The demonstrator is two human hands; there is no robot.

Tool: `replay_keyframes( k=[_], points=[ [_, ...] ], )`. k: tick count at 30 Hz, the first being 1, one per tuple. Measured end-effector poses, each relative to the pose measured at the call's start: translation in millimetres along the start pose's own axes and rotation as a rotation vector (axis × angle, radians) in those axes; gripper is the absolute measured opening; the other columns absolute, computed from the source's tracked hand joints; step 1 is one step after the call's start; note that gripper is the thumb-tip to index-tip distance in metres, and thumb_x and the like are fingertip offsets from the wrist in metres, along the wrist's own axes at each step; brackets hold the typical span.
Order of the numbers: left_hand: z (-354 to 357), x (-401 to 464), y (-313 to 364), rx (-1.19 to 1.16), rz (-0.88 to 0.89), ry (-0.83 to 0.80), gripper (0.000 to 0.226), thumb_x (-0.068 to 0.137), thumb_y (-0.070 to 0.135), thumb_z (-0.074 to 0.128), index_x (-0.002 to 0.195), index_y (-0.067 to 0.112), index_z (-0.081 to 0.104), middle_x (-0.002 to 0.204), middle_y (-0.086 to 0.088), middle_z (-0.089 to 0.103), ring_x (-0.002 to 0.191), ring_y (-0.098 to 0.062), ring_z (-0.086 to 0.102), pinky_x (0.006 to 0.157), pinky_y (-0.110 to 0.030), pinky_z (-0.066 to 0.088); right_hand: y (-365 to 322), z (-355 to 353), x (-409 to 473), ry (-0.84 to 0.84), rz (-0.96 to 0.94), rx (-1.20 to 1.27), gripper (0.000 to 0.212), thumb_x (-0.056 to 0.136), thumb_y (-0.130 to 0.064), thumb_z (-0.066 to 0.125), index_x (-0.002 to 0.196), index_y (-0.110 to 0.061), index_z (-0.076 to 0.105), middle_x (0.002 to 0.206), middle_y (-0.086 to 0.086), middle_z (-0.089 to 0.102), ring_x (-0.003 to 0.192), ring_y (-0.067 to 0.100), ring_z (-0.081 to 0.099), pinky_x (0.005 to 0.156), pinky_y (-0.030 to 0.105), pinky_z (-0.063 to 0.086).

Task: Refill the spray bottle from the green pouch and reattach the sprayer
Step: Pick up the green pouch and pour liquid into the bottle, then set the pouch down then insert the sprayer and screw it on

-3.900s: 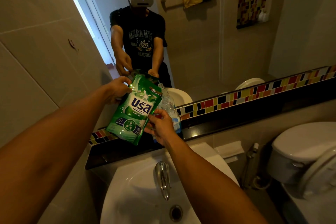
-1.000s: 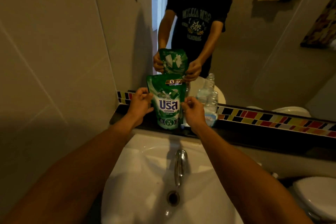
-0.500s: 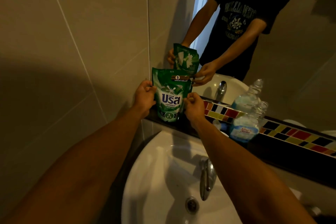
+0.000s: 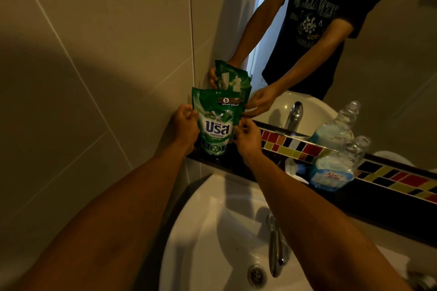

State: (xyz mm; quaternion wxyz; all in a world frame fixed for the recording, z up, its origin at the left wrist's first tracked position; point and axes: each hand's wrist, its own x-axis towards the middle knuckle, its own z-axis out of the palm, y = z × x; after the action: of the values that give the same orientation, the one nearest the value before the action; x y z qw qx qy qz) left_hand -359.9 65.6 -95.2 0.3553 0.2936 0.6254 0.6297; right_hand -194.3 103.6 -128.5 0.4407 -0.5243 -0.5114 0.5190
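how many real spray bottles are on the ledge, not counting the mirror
1: the spray bottle stands uncapped on the dark ledge, right of the green pouch; the other bottle is its reflection.

Both hands steady the upright green plastic refill pouch (image 4: pixel 215 125) on the dark ledge (image 4: pixel 243 168): left hand (image 4: pixel 183 126), right hand (image 4: pixel 247 139). The uncapped clear plastic spray bottle (image 4: pixel 335 168) stands well apart.

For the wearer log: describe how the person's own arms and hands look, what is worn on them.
Both forearms are bare up to the frame's edge. The left hand and right hand wear no gloves; no rings, watch or bands show. The mirror shows short dark sleeves of a dark printed T-shirt ending above the elbows.
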Motion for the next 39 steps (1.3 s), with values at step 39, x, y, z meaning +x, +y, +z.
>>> replay_keyframes(
  k=[39],
  points=[
    [115.0,-182.6,-31.1,0.685,-0.044,-0.391,0.07,0.085,0.02,0.077,0.146,0.011,0.045,0.142,-0.015,0.053,0.128,-0.033,0.052,0.105,-0.044,0.045,29.2,-223.4,-157.9,0.398,0.0,-0.196,0.037,0.096,-0.018,0.068,0.132,-0.014,0.057,0.127,0.007,0.063,0.11,0.016,0.061,0.08,0.021,0.049]
  ],
)
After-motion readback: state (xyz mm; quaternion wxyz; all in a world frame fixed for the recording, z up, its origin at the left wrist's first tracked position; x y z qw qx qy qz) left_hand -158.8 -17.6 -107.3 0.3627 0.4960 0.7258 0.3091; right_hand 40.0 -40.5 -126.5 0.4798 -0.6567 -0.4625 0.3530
